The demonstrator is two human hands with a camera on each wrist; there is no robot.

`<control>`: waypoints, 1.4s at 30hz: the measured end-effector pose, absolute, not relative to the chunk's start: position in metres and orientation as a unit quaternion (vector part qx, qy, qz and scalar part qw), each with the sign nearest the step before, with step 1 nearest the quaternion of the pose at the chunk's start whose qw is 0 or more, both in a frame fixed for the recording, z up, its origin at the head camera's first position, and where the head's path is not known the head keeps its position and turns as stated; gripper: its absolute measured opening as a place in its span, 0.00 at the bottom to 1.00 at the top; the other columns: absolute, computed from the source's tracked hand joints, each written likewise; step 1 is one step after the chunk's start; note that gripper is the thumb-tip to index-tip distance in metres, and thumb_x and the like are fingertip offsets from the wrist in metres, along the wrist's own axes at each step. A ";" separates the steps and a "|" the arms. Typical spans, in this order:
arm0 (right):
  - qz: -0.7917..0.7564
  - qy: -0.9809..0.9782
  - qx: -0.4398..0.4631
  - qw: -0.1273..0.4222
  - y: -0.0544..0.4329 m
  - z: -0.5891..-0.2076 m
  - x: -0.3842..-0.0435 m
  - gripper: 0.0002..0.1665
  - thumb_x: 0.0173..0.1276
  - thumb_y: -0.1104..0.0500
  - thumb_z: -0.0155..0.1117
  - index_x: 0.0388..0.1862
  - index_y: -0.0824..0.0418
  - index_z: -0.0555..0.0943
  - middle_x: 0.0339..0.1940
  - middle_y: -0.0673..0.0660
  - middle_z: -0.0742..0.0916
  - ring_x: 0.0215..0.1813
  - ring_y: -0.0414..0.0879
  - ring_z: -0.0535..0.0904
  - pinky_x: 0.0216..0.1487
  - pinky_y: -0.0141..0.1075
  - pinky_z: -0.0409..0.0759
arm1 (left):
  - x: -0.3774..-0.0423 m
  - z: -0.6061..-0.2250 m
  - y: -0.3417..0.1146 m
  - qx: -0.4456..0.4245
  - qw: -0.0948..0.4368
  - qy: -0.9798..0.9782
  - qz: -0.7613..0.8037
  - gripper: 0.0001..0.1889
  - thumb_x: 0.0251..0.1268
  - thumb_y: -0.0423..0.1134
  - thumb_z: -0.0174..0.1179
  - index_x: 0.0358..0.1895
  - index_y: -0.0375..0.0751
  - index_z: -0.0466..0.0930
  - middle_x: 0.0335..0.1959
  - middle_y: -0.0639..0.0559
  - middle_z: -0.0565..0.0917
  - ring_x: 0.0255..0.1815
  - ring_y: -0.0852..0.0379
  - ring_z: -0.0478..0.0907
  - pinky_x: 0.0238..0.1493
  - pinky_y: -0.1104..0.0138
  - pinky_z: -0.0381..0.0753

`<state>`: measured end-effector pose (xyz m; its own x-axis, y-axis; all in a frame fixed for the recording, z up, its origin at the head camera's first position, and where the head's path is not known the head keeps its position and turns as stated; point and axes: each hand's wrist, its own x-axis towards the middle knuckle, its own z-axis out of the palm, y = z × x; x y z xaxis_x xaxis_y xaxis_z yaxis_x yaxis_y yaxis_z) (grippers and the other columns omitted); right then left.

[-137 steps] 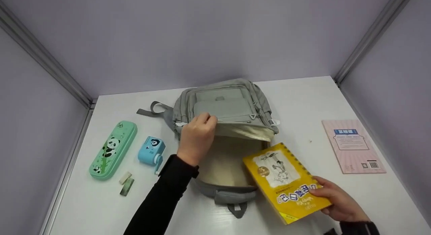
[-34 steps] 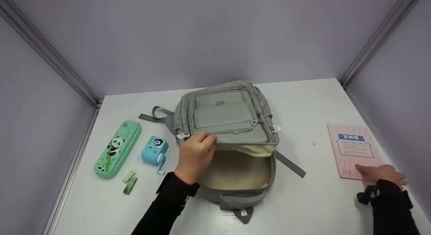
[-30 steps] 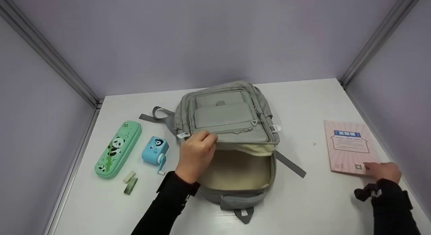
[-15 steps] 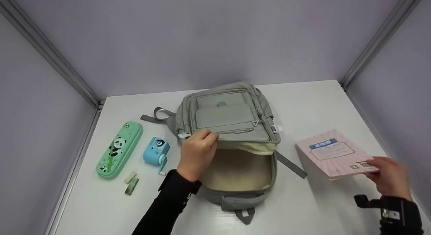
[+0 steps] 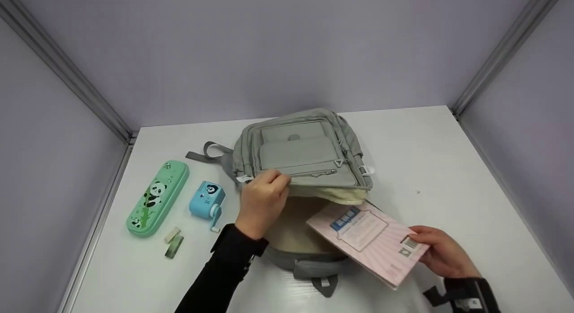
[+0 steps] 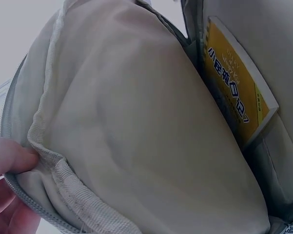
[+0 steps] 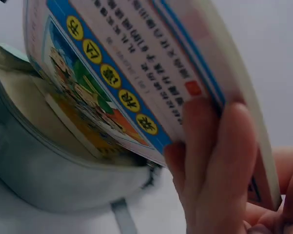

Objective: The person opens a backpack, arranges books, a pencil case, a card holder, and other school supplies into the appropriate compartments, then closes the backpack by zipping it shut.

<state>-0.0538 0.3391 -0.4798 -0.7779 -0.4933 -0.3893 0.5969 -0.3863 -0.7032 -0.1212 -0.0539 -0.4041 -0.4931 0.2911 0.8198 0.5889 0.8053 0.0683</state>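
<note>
A grey backpack (image 5: 296, 151) lies on the table with its main compartment unzipped and its mouth facing me. My left hand (image 5: 264, 201) pinches the upper edge of that mouth and holds it raised; the left wrist view shows thumb and fingers on the zipped rim. My right hand (image 5: 444, 252) grips a pink book (image 5: 367, 241) by its near right corner, thumb on top and fingers beneath. The book's far corner is at the backpack's opening, tilted over the lower rim. Inside the backpack lies a yellow book (image 6: 234, 87), seen in both wrist views.
To the left lie a green panda pencil case (image 5: 157, 198), a blue hand-crank pencil sharpener (image 5: 207, 200) and two small blocks, one pale (image 5: 172, 235) and one green (image 5: 174, 246). Grey-lilac panels stand around the back and sides of the white table (image 5: 430, 151).
Earlier the right hand held the yellow book at the opening; it is now inside. The right hand then picked up the pink book and brought it leftward. The left hand stays on the rim.
</note>
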 end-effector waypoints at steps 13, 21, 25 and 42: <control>-0.845 0.465 0.154 0.214 0.218 -0.498 -0.103 0.28 0.80 0.67 0.39 0.76 0.67 0.51 0.45 0.50 0.85 0.47 0.39 0.84 0.49 0.31 0.83 | -0.118 -0.407 -0.053 -0.267 0.438 -0.842 -0.169 0.09 0.51 0.25 0.69 0.27 0.44 0.82 0.25 0.51 0.78 0.24 0.55 0.78 0.27 0.67 0.78; -0.900 0.370 0.146 0.177 0.182 -0.497 -0.130 0.22 0.53 0.62 0.74 0.47 0.52 0.79 0.43 0.50 0.84 0.48 0.41 0.82 0.56 0.40 0.81 | -0.114 -0.405 -0.052 -0.269 0.439 -0.839 -0.177 0.08 0.54 0.26 0.68 0.28 0.45 0.83 0.26 0.51 0.78 0.24 0.57 0.77 0.26 0.69 0.76; -0.930 0.315 0.114 0.149 0.170 -0.500 -0.136 0.35 0.37 0.51 0.83 0.48 0.50 0.81 0.45 0.48 0.86 0.50 0.41 0.83 0.60 0.44 0.78 | -0.112 -0.405 -0.052 -0.269 0.438 -0.839 -0.180 0.08 0.56 0.27 0.68 0.29 0.45 0.83 0.26 0.51 0.78 0.25 0.58 0.77 0.27 0.70 0.74; -0.967 0.180 0.170 0.054 0.151 -0.514 -0.135 0.17 0.70 0.57 0.56 0.56 0.52 0.72 0.48 0.50 0.84 0.50 0.43 0.81 0.54 0.38 0.81 | -0.105 -0.408 -0.055 -0.281 0.436 -0.832 -0.196 0.10 0.50 0.25 0.70 0.28 0.45 0.82 0.25 0.52 0.76 0.23 0.58 0.75 0.25 0.70 0.74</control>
